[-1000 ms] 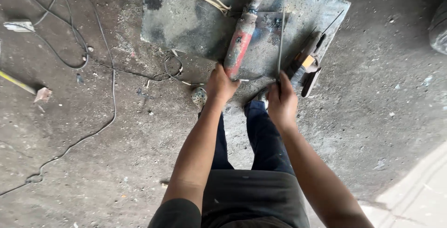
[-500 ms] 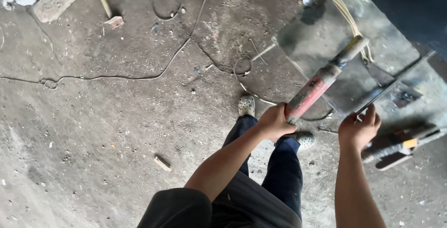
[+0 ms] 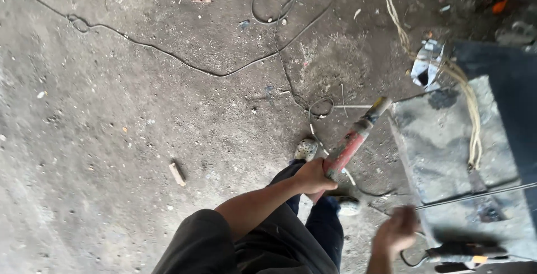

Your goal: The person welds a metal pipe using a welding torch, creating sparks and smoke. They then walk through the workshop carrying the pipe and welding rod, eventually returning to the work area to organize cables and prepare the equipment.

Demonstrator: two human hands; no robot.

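right hand motion-blurred, grip unclear, thin rod cut off at right edge

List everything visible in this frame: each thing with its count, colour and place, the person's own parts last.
Long tool: one, red and grey, held by its lower end above the floor.
Thin rod: one, grey, across the slab.
Slab: one, grey, at right.
Power tool: one, black with orange, lower right.
Cables: several, black, across the floor.
Cord bundle: one, cream, over the slab.
Wood scrap: one, brown, on the floor.
Shoes: two, pale.
Left hand: grips the long tool.
Right hand: blurred, near the thin rod's end.
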